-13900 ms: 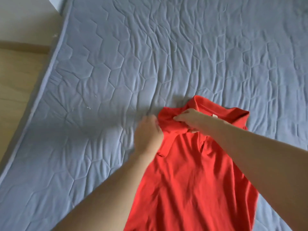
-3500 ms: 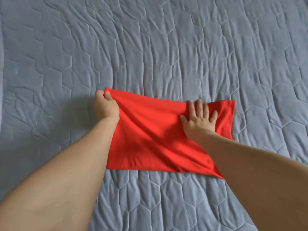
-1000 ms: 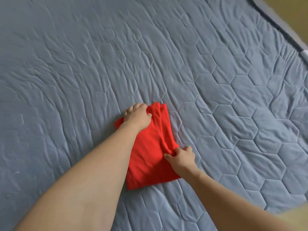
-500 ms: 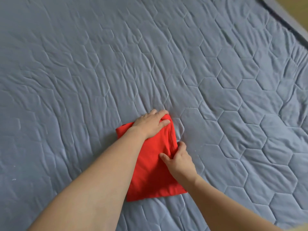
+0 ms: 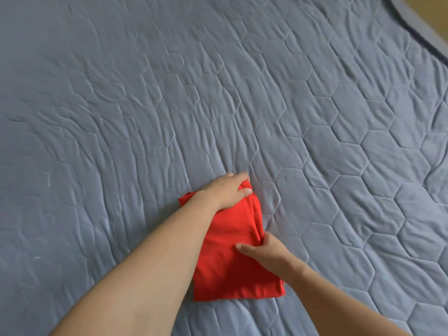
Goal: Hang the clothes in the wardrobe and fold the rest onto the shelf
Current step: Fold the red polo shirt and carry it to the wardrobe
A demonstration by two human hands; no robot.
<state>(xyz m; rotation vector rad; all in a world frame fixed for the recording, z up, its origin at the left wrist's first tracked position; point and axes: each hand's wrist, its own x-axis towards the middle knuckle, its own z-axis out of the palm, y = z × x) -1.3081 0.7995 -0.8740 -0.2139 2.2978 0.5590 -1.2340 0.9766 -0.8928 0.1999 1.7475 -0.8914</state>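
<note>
One red garment [image 5: 230,258], folded into a compact rectangle, lying on a grey-blue quilted mattress cover [image 5: 315,117] stitched in hexagons. Two hands engage it: the left hand [image 5: 226,190] grips the far end, fingers curled over the edge; the right hand [image 5: 265,249] pinches the layered right edge, thumb on top. No label or writing is legible.

Quilted bed [image 5: 145,93] cover, seen from above.
Grey-blue fabric stitched in hexagons, smooth at right and creased at left; a dark piped edge [image 5: 412,30] crosses the upper right corner, with a strip of tan floor [image 5: 434,10] beyond it.
</note>
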